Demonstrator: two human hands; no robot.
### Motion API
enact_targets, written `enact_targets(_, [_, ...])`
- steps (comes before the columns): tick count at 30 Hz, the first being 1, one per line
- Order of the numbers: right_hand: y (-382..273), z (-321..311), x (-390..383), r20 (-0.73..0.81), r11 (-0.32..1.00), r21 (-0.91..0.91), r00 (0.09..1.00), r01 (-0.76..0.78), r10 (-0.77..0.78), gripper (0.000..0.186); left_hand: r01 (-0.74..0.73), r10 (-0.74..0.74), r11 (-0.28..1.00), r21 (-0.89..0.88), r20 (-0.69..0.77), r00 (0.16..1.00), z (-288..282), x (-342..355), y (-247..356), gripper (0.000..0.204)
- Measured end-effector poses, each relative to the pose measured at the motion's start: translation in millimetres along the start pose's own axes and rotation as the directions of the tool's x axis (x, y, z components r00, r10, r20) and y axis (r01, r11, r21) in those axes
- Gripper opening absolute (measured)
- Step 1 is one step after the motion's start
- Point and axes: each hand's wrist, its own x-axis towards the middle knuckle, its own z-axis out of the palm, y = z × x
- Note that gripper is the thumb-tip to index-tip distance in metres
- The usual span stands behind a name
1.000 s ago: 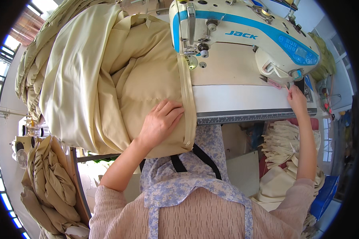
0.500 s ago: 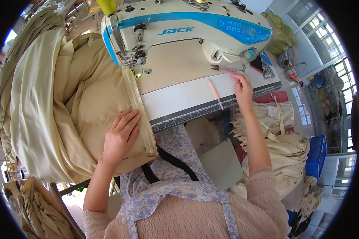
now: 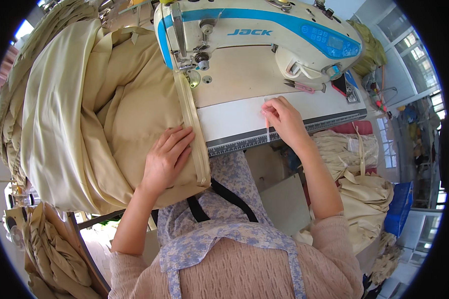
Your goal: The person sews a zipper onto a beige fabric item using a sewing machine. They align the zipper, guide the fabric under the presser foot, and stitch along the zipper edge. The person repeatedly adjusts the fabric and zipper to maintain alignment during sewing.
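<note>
A large heap of tan cloth (image 3: 134,107) lies left of the sewing machine (image 3: 254,25), its right edge bordered by a pale strip like zipper tape (image 3: 197,144). That strip runs up to the machine's presser foot area. My left hand (image 3: 167,157) rests flat on the cloth, fingers stretched out, the tips touching the strip. Over the white machine bed, my right hand (image 3: 284,119) is closed in a pinch on a slim orange-and-white pen-like stick (image 3: 268,132). The stick's lower end crosses the ruler (image 3: 244,142) along the bed's front edge; the fingers partly hide its upper part.
Pink-handled thread snips (image 3: 304,88) lie on the bed beneath the machine arm, near a dark phone-like object (image 3: 339,85). Bundled cream pieces (image 3: 344,154) and a blue bin (image 3: 399,209) stand to the right. More tan cloth (image 3: 55,249) hangs at lower left.
My right hand has moved left from beside the snips to the stick and pinched it; the stick has shifted left. My left hand stays on the cloth. The whole view has shifted.
</note>
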Motion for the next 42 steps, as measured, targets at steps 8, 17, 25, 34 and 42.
enact_targets(8, [12, -36, 16, 0.430, 0.563, -0.464, 0.729, 0.684, -0.533, 0.019, -0.001, 0.001, 1.000, -0.008, -0.026, 1.000, 1, -1, -3, 0.034])
enact_targets(17, [-23, -24, 44, 0.193, 0.925, -0.003, 0.908, 0.380, -0.372, 0.012, 0.016, -0.018, 0.999, -0.034, -0.052, 0.998, 3, -6, -6, 0.036])
enact_targets(25, [-94, 77, 12, 0.097, 0.522, 0.853, 0.982, 0.001, -0.160, 0.021, 0.005, -0.004, 0.999, 0.047, -0.019, 1.000, 4, -13, -8, 0.036])
enact_targets(34, [-105, 116, 32, 0.011, 0.589, 0.803, 0.988, 0.085, -0.157, 0.018, 0.066, -0.066, 0.998, -0.017, 0.002, 0.998, -2, -23, -10, 0.040])
enact_targets(42, [-102, 123, 31, 0.000, 0.767, 0.616, 0.974, 0.179, -0.227, 0.015, 0.071, -0.072, 0.997, -0.025, -0.015, 0.997, -4, -22, -8, 0.038])
